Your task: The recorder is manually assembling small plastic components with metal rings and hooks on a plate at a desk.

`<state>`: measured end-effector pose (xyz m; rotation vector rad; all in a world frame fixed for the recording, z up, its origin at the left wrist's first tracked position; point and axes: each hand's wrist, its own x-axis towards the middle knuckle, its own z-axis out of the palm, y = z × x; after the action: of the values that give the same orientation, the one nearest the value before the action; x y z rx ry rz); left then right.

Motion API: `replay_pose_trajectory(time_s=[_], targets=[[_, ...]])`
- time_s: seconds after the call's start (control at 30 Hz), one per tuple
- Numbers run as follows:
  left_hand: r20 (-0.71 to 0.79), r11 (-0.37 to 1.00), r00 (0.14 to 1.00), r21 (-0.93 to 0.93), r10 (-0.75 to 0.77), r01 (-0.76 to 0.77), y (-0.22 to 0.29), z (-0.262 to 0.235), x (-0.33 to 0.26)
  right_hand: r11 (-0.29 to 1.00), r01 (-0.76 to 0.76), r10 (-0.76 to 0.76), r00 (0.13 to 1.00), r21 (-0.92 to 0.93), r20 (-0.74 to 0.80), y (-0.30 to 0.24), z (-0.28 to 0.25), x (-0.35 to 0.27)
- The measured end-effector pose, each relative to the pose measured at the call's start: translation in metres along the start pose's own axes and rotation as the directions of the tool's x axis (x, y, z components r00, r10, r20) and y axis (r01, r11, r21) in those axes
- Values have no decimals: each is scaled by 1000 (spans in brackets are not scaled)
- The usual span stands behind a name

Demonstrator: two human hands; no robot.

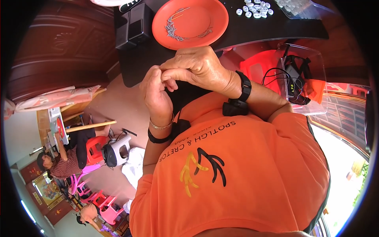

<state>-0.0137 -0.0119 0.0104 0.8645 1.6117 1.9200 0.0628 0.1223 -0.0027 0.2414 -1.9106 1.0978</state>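
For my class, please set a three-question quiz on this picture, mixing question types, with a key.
1. True or false: the slender grey metal pieces lie outside the round orange plastic dish.
2. Multiple choice: what lies right of the dish on the black tabletop? A) dark rectangular boxes B) clear oval pieces C) pink plastic chairs
3. Fill in "touching" or "apart": the person's bare left hand and bare right hand are ____.

Key: 1. False; 2. B; 3. touching.
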Motion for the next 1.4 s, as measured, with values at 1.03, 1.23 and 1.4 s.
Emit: replay_pose_trajectory(time_s=[1.03, 1.23, 1.4], targets=[[38, 977, 998, 208, -52, 43, -10, -19, 4, 94, -110, -144, 982, -989, -123, -25, -238, 113], [70, 979, 996, 198, -52, 38, -6, -15, 4, 382, -59, 367, 926, -922, 92, 60, -214, 76], [76, 976, 995, 213, -65, 48, -7, -15, 0, 140, -43, 538, 842, -989, 39, 108, -218, 58]])
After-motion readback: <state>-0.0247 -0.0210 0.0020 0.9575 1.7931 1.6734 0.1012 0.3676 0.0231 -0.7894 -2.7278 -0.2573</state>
